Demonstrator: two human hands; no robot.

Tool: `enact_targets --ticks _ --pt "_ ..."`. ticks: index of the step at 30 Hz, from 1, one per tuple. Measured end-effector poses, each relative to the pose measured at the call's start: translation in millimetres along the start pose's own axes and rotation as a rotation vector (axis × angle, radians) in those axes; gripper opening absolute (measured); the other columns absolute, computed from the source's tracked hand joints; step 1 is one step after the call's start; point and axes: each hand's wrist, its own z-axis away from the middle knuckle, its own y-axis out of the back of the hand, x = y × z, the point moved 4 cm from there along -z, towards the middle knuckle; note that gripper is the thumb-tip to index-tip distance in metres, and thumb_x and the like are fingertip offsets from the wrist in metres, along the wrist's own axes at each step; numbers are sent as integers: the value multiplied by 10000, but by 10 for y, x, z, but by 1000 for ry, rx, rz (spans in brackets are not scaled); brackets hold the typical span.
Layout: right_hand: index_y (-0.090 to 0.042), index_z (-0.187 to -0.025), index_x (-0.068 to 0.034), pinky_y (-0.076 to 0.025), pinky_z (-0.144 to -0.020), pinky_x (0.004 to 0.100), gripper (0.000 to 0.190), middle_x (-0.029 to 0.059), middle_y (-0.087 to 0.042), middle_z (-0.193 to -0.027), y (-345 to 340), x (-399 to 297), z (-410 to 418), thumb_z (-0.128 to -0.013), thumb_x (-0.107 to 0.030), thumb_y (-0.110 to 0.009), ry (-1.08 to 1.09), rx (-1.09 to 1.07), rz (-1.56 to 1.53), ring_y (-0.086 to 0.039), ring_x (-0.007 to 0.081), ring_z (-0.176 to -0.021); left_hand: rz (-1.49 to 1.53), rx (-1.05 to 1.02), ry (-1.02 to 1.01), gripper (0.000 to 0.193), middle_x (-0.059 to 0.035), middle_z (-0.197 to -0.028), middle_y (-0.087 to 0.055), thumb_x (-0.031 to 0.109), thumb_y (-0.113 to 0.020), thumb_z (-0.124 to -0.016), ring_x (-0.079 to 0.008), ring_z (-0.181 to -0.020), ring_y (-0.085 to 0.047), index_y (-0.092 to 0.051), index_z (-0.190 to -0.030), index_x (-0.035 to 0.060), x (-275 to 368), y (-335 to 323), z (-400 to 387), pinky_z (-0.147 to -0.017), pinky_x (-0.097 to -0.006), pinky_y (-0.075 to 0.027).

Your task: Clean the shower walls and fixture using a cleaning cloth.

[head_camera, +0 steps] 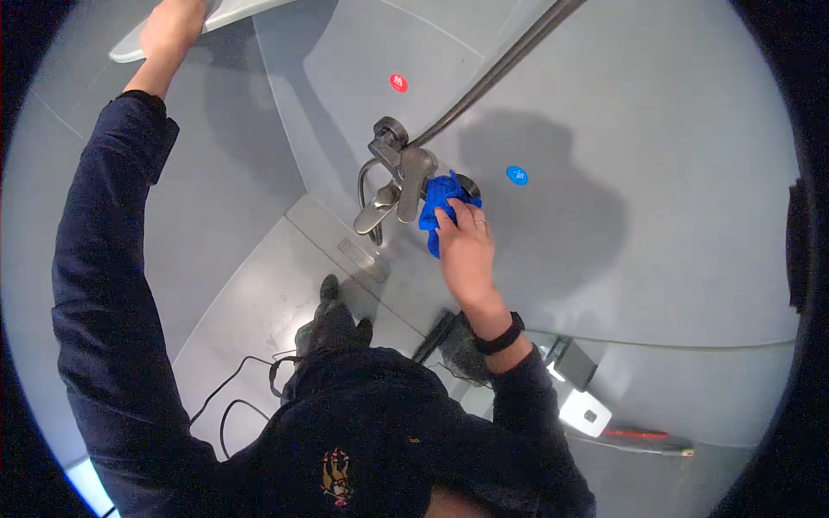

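My right hand presses a bunched blue cloth against the right end of a metal shower mixer tap on the grey wall. Part of a round wall flange shows behind the cloth. The tap's lever and spout lie just left of the cloth, uncovered. Far up at the left, my left hand grips the edge of a white shelf; its fingertips are hard to make out.
A metal shower pipe slants up from the tap, and a hose loops below. Red and blue stickers flank the tap. A floor drain lies beneath. Black cables cross the floor near my feet. At right is a white holder.
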Motion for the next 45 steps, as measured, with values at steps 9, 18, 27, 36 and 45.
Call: enact_targets --ticks 9,18,27,36,45 --pt "-662 -957 -64 -506 -832 443 172 108 -619 -1108 -162 -39 -418 -812 -151 -635 -101 -113 30 -565 337 -1074 -33 46 -10 462 -260 -930 -664 397 -463 -934 -434 -924 -623 -686 -907 -6 -38 -37 -66 -817 -496 -479" --pt "-660 -967 -60 -501 -845 447 185 106 -612 -1120 -188 22 -491 -812 -160 -636 -109 -172 -25 -565 336 -1063 -155 -122 -34 540 -199 -1137 -650 532 -347 -921 -395 -1083 -599 -659 -1182 178 -216 -209 -248 -933 -467 -465" --pt "-685 -1039 -60 -480 -896 425 261 115 -607 -1153 33 89 0 -788 -111 -637 22 24 -68 -553 330 -1072 -163 -122 -48 536 -199 -1128 -654 535 -359 -912 -394 -1074 -605 -659 -1187 187 -225 -261 -314 -931 -461 -467" --pt "-681 -1006 -29 -470 -862 421 249 124 -603 -1165 146 242 -168 -765 -82 -649 -55 175 -65 -552 323 -1058 15 20 -5 464 -262 -945 -663 398 -459 -935 -436 -932 -620 -686 -915 -6 -45 -70 -19 -824 -498 -477" --pt "-666 -877 -24 -440 -761 419 159 75 -611 -1077 -82 54 -648 -808 -157 -615 72 -152 157 -554 283 -1057 6 -18 -6 467 -265 -943 -663 398 -454 -935 -440 -935 -620 -691 -921 -4 -16 -23 -25 -836 -497 -476"
